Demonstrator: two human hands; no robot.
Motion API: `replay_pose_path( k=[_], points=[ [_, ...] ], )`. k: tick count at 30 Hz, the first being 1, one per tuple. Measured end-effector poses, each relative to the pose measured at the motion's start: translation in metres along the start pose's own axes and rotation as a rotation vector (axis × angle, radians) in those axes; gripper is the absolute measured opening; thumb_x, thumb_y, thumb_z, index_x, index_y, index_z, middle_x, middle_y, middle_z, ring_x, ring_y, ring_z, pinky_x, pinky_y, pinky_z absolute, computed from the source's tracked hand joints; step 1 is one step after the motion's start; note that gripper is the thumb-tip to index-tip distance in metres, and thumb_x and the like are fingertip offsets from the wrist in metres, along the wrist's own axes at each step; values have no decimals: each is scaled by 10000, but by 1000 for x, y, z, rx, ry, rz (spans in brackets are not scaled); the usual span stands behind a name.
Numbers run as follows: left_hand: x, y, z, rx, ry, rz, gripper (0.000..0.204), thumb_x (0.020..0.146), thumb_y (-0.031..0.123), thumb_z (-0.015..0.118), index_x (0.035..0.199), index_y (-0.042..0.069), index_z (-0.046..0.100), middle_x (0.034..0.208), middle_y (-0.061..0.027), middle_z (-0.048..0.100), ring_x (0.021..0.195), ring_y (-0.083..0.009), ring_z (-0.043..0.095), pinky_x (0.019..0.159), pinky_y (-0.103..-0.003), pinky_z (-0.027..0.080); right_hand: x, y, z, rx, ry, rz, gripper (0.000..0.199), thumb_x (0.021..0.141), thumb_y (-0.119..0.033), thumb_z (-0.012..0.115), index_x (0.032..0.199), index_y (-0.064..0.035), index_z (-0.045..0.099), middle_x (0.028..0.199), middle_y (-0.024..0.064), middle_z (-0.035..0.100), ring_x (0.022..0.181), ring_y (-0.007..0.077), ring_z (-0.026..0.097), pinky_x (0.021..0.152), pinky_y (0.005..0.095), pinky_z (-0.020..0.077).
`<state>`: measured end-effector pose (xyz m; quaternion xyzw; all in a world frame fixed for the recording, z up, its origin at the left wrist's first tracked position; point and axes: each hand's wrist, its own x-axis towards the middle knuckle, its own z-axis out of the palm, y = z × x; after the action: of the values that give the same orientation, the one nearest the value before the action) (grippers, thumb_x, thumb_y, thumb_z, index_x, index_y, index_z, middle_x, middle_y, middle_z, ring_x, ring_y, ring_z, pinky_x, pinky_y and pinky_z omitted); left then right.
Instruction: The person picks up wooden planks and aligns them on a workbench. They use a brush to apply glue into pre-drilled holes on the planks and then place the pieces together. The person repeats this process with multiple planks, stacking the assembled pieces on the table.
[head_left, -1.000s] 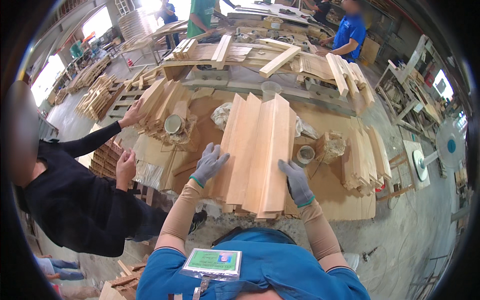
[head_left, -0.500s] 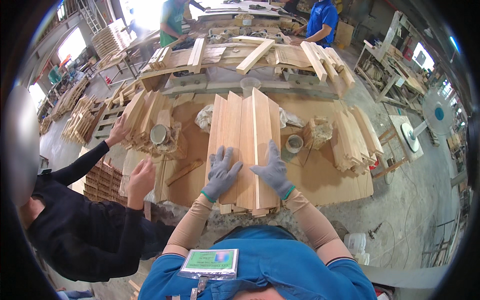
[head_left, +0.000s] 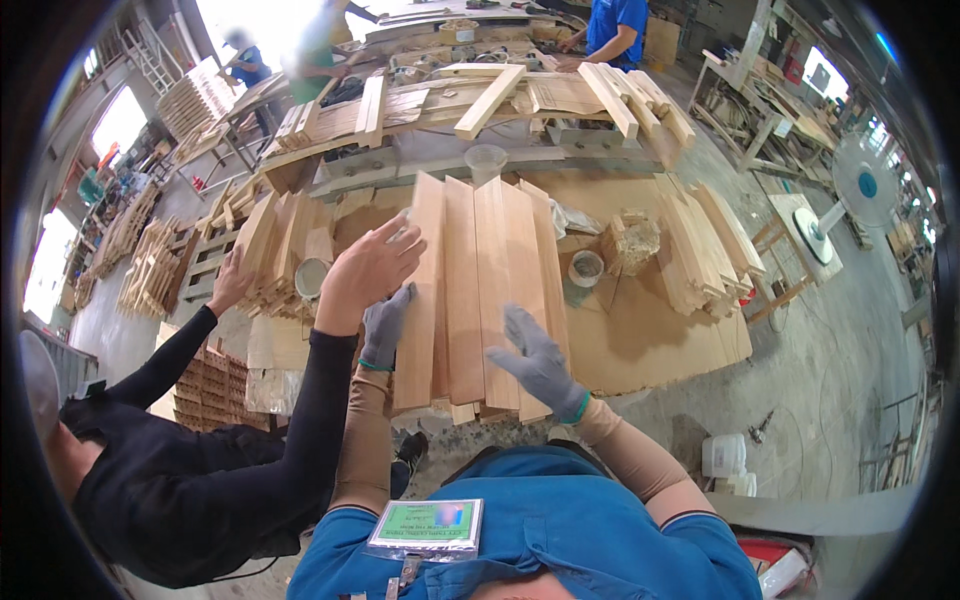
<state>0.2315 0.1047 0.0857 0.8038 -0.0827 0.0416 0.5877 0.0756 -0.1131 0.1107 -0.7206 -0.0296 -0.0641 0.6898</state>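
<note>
Left hand (head_left: 384, 325) flat against left edge of board stack (head_left: 480, 290), right hand (head_left: 537, 355) open, fingers spread near its lower right, neither gripping; boards lay side by side mid-bench, seemingly for squaring; co-worker's hand (head_left: 368, 275) touched same stack

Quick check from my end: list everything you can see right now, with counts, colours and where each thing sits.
Wooden boards: several side by side, light tan, centre of workbench, under the hands.
Workbench: one, brown, centre.
Plank stacks: several, pale wood, right of the boards, also left and behind.
Cup: one, whitish, right of the boards.
Fan: one, white with blue hub, right.
Bucket: one, white, floor lower right.
Co-worker's hand: one, bare, black sleeve, at the boards' left edge.
Left hand: grey glove, on the leftmost board.
Right hand: grey glove, open, over the boards.
</note>
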Motion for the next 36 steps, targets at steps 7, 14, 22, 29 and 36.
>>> replay_pose_path(
  k=[7,14,22,29,36],
  points=[
    [-7,-7,10,-81,-132,-113,242,913,206,556,1020,34,688,852,-26,659,705,-133,575,619,-263,431,-27,-5,-47,143,202,91,695,857,-27,641,1412,100,244,1447,245,324,1362,297,323,1137,378,260],
    [-54,-12,11,-263,-42,-263,228,906,231,568,1041,75,667,833,1,629,690,-118,561,605,-256,428,-18,11,-110,163,293,110,611,861,-36,641,1378,92,341,1390,206,422,1288,248,431,1087,340,348],
    [-137,-24,11,-449,322,-479,224,898,258,582,1066,122,643,811,32,595,673,-100,545,589,-247,425,10,42,-215,217,263,105,530,870,-93,640,1324,89,437,1325,188,515,1208,228,517,1025,315,411],
    [-212,3,44,-457,707,-527,255,895,310,595,1094,155,623,873,40,594,688,-93,544,583,-249,428,20,62,-374,-73,295,112,413,865,-78,601,1238,87,532,1057,75,578,991,141,523,866,249,423],
    [-249,91,138,-278,967,-551,578,900,422,593,1358,97,456,1258,-55,507,1079,-188,507,878,-329,426,42,102,-476,-210,347,124,435,883,-94,603,1266,90,511,1106,69,580,1006,134,532,867,253,429]
  ],
)
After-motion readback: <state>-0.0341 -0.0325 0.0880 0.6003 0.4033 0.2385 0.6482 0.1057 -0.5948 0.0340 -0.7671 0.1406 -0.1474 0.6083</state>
